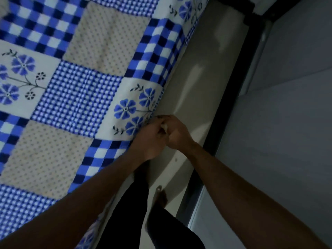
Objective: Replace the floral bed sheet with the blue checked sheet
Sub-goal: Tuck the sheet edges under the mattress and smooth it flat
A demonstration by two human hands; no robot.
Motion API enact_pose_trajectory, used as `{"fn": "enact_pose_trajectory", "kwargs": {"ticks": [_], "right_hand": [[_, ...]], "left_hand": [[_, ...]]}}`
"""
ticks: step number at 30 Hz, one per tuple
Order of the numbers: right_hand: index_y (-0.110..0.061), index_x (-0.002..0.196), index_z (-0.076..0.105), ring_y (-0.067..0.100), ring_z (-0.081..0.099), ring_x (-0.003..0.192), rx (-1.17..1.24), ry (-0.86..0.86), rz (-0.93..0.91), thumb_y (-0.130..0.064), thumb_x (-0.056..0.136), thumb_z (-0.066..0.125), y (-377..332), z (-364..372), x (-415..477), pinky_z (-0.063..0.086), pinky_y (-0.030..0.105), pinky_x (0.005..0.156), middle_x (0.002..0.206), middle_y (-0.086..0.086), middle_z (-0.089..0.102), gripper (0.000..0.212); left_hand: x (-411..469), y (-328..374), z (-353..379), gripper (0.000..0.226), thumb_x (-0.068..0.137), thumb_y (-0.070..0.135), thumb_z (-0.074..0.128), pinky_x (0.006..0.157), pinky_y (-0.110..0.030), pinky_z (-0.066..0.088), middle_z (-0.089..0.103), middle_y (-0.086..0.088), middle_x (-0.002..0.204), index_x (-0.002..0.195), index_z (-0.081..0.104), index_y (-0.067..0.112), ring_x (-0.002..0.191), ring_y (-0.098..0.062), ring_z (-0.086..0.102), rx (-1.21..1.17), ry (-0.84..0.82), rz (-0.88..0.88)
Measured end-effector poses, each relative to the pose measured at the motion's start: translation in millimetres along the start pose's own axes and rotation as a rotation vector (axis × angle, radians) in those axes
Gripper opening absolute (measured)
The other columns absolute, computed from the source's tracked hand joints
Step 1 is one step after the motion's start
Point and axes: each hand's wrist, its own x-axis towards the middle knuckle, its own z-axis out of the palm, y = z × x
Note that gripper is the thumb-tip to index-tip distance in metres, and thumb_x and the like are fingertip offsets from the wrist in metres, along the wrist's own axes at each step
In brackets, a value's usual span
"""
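The blue checked sheet (77, 90), a patchwork of blue checks, dotted beige squares and blue flower panels, covers the bed across the left and middle of the view. Its right edge hangs over the bed's side. My left hand (150, 141) and my right hand (177, 132) are close together at that edge, fingers curled and pinching the sheet's hem beside a flower panel. What lies between the fingers is partly hidden. No other sheet shows.
A narrow strip of pale floor (194, 90) runs between the bed and a dark skirting line (231, 97) at the foot of a grey wall (287, 123). My dark trouser legs (129, 212) and a bare foot (161, 196) stand in that strip.
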Motion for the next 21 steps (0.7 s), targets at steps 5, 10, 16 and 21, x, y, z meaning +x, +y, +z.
{"fn": "enact_pose_trajectory", "kwargs": {"ticks": [5, 10, 16, 21], "right_hand": [[-0.013, 0.102, 0.072, 0.018, 0.067, 0.087, 0.252, 0.560, 0.392, -0.033, 0.091, 0.053, -18, -63, 50, 0.056, 0.043, 0.080, 0.096, 0.000, 0.072, 0.029], [-0.015, 0.149, 0.041, 0.014, 0.048, 0.133, 0.711, 0.810, 0.473, -0.040, 0.099, 0.054, -38, -131, 127, 0.042, 0.030, 0.108, 0.150, 0.005, 0.048, 0.057], [-0.025, 0.160, 0.017, 0.011, 0.015, 0.152, 0.529, 0.681, 0.280, -0.053, 0.103, 0.034, -38, -172, 212, 0.017, 0.032, 0.123, 0.167, -0.002, 0.015, 0.065], [-0.013, 0.153, 0.033, 0.008, 0.038, 0.141, 0.607, 0.477, 0.346, -0.051, 0.105, 0.027, 9, -182, 255, 0.031, 0.031, 0.118, 0.155, 0.002, 0.039, 0.062]], "left_hand": [[45, 57, -56, 0.033, 0.092, 0.007, 0.059, 0.084, -0.020, 0.050, 0.071, -0.002, 0.109, 0.123, 0.066, 0.012, 0.094, -0.007, 0.064, 0.095, 0.237, 0.474], [127, 123, -121, 0.037, 0.088, 0.020, 0.052, 0.101, -0.035, 0.039, 0.064, -0.017, 0.122, 0.120, 0.065, 0.004, 0.116, -0.031, 0.056, 0.441, 0.451, 0.668], [239, 170, -171, 0.071, 0.098, 0.055, 0.028, 0.119, -0.061, 0.015, 0.013, -0.015, 0.165, 0.156, 0.023, 0.016, 0.152, -0.036, 0.006, 0.734, 0.435, 0.430], [294, 197, -155, 0.079, 0.094, 0.069, 0.009, 0.120, -0.060, 0.001, -0.005, -0.009, 0.166, 0.159, 0.002, 0.024, 0.152, -0.034, -0.007, 0.903, 0.392, 0.311]]}}
